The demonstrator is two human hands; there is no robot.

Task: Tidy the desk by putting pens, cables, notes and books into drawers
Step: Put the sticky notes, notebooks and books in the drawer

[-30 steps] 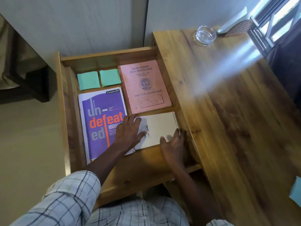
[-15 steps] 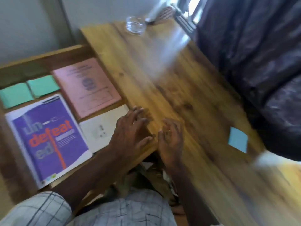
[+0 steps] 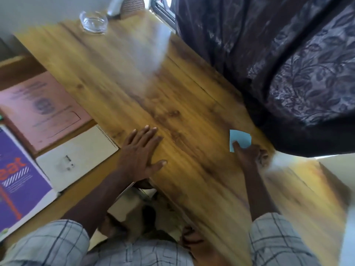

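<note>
Reaching across the counter, the right hand is being pressed, one finger out, onto the near corner of a blue note; it is judged a pin for sliding, since flat paper is not being pinched. The note is lying flat by the curtain. The left hand is being spread flat and empty on the counter's edge, likely as a brace. In the open drawer, three books are being kept: pink, white, purple.
</note>
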